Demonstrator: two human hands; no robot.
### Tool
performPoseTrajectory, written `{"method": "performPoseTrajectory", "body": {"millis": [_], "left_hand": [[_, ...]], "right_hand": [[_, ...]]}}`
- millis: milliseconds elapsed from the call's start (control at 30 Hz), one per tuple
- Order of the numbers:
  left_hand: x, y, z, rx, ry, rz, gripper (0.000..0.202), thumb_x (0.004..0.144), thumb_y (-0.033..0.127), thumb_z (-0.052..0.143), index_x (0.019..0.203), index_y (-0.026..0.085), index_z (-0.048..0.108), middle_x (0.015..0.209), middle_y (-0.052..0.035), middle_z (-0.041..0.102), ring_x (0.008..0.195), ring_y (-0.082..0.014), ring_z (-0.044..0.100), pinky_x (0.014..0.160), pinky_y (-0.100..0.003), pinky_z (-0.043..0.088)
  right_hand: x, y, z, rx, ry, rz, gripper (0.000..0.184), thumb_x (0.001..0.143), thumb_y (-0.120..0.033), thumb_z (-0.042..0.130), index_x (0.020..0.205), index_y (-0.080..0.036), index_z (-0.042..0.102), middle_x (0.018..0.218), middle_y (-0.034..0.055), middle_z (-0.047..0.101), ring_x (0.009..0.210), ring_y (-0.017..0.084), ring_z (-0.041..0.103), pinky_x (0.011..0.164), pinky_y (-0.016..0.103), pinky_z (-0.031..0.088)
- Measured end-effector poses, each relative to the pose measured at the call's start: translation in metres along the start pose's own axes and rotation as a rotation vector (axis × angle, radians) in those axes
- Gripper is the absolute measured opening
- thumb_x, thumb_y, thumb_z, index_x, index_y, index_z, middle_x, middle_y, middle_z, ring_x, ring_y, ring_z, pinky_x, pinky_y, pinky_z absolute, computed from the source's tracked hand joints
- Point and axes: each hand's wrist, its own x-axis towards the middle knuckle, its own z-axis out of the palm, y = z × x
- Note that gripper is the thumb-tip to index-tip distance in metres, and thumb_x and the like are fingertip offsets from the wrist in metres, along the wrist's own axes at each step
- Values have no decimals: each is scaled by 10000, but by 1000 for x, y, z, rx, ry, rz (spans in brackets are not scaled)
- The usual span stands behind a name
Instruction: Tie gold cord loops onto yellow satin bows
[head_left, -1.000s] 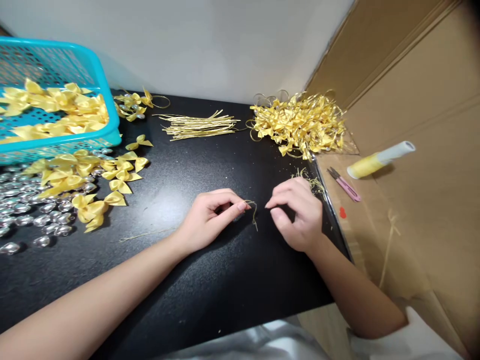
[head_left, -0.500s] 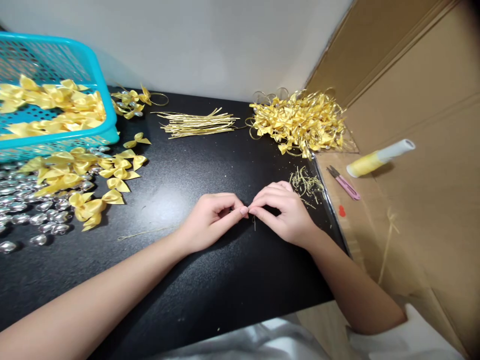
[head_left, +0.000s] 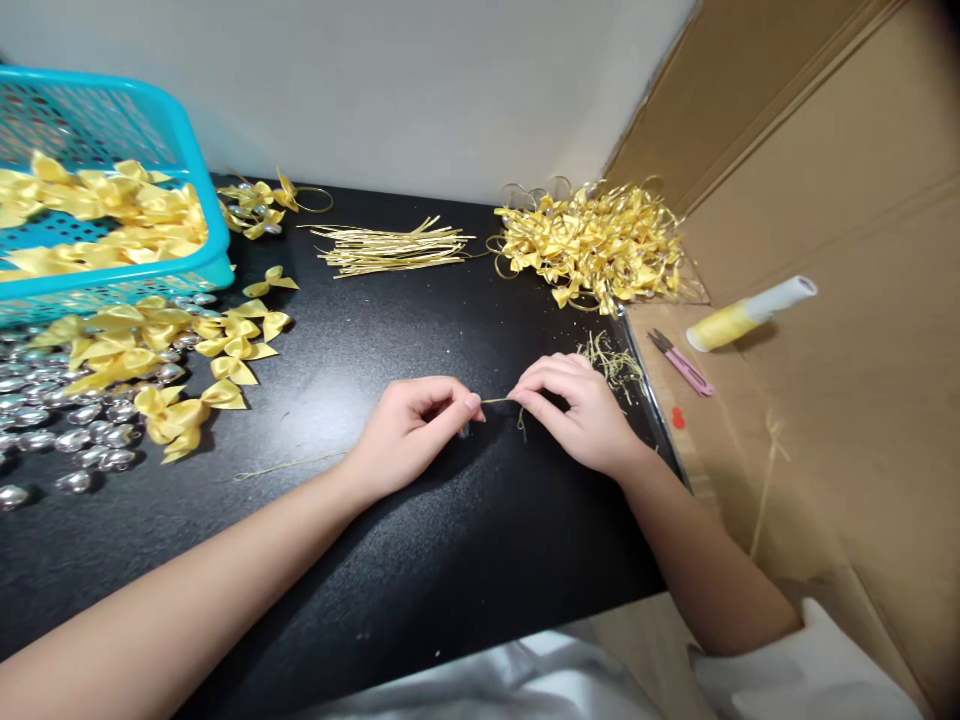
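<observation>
A thin gold cord point(head_left: 496, 401) stretches between my two hands above the black table point(head_left: 420, 560). My left hand point(head_left: 420, 430) pinches one part of it between thumb and forefinger. My right hand point(head_left: 570, 410) pinches it a short way to the right, and a small loose loop hangs below those fingertips. The rest of this cord is hidden by the fingers. Left of my left hand, another length of gold cord point(head_left: 289, 467) lies on the table, its right end hidden behind my wrist.
A teal basket point(head_left: 202, 190) of yellow ribbon bows stands at left, above loose bows point(head_left: 176, 420) and silver beads point(head_left: 75, 440). Gold cords point(head_left: 397, 248) and a pile of beaded bows point(head_left: 592, 240) lie at the back. Cord scraps point(head_left: 615, 365), pink snips point(head_left: 682, 365) and a roll point(head_left: 750, 312) are right.
My hands have drawn apart, from fingertips touching to a small gap, and the gold cord now shows taut between them. The view has shifted slightly.
</observation>
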Motion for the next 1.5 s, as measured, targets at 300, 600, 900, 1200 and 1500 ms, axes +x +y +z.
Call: {"method": "performPoseTrajectory", "body": {"millis": [300, 600, 900, 1200, 1500], "left_hand": [[1, 2, -3, -31, -21, -10, 306, 870, 343, 567, 649, 148, 649, 580, 4, 609, 541, -101, 514, 550, -212, 399], [2, 1, -3, -50, -23, 13, 298, 867, 347, 589, 653, 152, 664, 573, 3, 617, 533, -101, 517, 548, -213, 414], [1, -2, -4, -97, 48, -14, 242, 855, 334, 637, 735, 153, 743, 660, -27, 695, 480, -81, 475, 450, -199, 368], [0, -3, 2, 150, -94, 169, 198, 879, 276, 612, 807, 165, 759, 659, -18, 678, 584, -113, 576, 551, -216, 415], [0, -3, -1, 110, -158, 175, 181, 881, 268, 616, 768, 162, 710, 702, -19, 653, 638, -120, 575, 615, -233, 433]], "right_hand": [[-1, -3, 1, 56, 38, 15, 208, 952, -286, 531, 1114, -202, 632, 1091, 70, 685, 1023, 205, 592, 909, 395, 401], [2, -9, 19, 33, -53, 1, 176, 946, -248, 551, 806, -206, 651, 870, 11, 705, 882, 165, 579, 866, 367, 344], [-2, -18, 26, -78, -30, -67, 200, 913, -199, 517, 727, -195, 591, 717, -21, 625, 751, 132, 527, 828, 341, 304], [-4, -18, 16, -281, 53, -200, 200, 918, -190, 461, 748, -197, 565, 715, -6, 618, 694, 140, 491, 816, 355, 296], [-1, -10, 18, -340, 149, -98, 150, 972, -235, 467, 921, -207, 605, 957, 55, 649, 928, 208, 526, 869, 387, 305]]}}
